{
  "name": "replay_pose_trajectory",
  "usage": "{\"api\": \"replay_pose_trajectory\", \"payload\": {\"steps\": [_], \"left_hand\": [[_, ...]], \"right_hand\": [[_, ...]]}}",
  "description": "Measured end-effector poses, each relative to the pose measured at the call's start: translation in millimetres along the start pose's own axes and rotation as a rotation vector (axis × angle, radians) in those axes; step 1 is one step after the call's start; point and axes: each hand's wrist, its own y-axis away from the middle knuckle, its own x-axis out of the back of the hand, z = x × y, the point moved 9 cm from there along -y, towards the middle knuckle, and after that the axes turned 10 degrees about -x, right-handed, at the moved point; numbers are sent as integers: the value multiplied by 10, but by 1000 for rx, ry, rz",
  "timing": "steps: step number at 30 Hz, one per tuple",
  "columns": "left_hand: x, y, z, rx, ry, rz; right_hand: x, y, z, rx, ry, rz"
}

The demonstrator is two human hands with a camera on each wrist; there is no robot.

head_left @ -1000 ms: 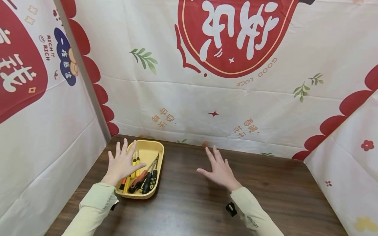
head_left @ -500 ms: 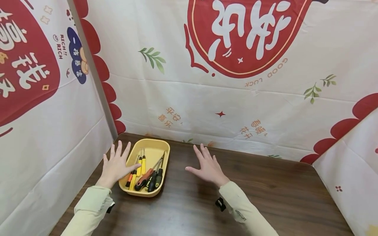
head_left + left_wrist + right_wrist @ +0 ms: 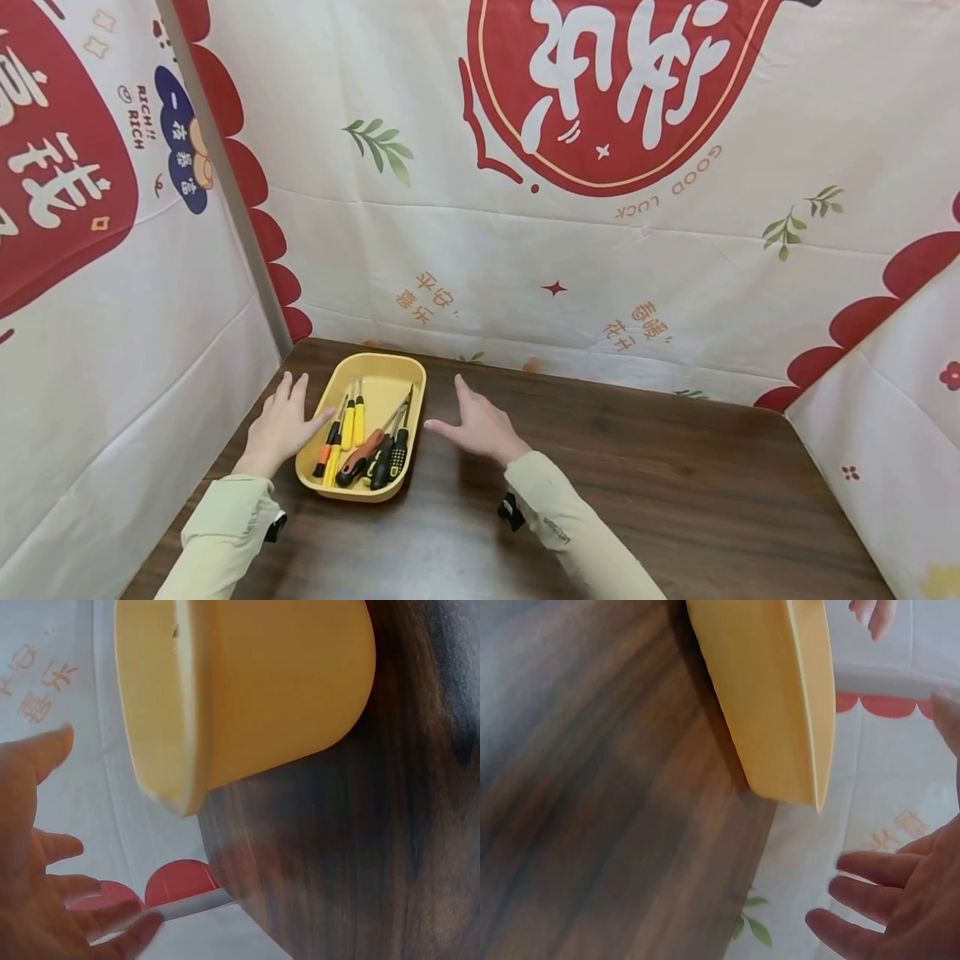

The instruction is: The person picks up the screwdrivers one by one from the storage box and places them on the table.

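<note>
A yellow tray (image 3: 417, 375) stands at the far left of the table. Inside lie several screwdrivers, among them a red-and-black-handled screwdriver (image 3: 362, 458), a black-handled screwdriver (image 3: 382, 463) and slim yellow-handled ones. My left hand (image 3: 276, 429) hovers beside the tray's left side, fingers spread, thumb near the rim. On the opposite side is my right hand (image 3: 480, 423), its thumb pointing at the tray's right wall. Both wrist views show a gap between the hand and the tray wall (image 3: 277, 690). Neither hand holds anything.
The dark wooden table (image 3: 637, 483) extends to the right and front of the tray. White printed cloth walls (image 3: 480, 250) enclose it at the back, left and right. The tray sits close to the back left corner.
My right hand has moved left, from mid-table to near the tray's right side. My left hand has shifted left, off the tray to its left side. The tray stays in place.
</note>
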Motion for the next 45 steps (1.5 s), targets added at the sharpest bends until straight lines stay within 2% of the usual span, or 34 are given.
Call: {"api": "replay_pose_trajectory", "payload": {"steps": [5,14,19,25,29,34,45], "left_hand": [[-48,2,-18,7,11,-7],[-186,-10,-102,51,4,-62],[-219,-51,-74,25,43,-34],[-244,-85,-48,12,69,-21],[-242,-103,-23,-5,63,-33],[-235,-123,-41,-7,67,-52],[-270,-167,-147,87,164,-66]], "right_hand": [[-154,-8,-145,21,-10,-25],[-417,-18,-311,36,0,-102],[-501,-33,-369,24,-2,-80],[-593,-23,-392,-43,-52,-69],[-618,-26,-381,-97,-51,-50],[-644,-39,-374,-139,-113,-54],[-718,-106,-318,-213,-256,-78]]}}
